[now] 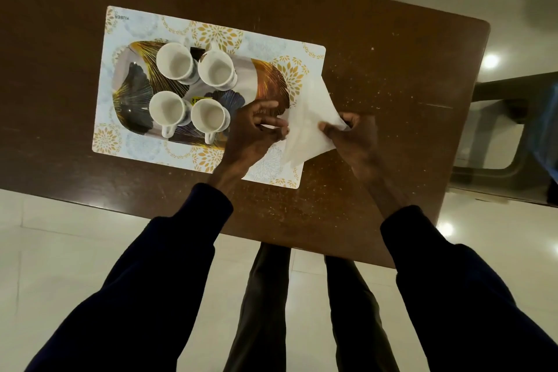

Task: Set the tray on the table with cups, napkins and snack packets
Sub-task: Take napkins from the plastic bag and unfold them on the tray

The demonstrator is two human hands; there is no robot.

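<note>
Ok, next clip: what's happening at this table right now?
A person stands at a brown table and works a white napkin with both hands. The right hand pinches one edge of it and the left hand has its fingers at the opposite edge. The napkin is held just off the right end of a patterned tray, which sits on a floral placemat. Four empty white cups stand upright on the tray. No snack packet can be clearly made out.

Scene dimly lit, warm cast. Two ceiling-light glare spots reflected on glossy floor [490, 61]. Wide-angle bending seen at edges. Hands [256, 130] slightly blurred; surface [377, 69] underexposed.
</note>
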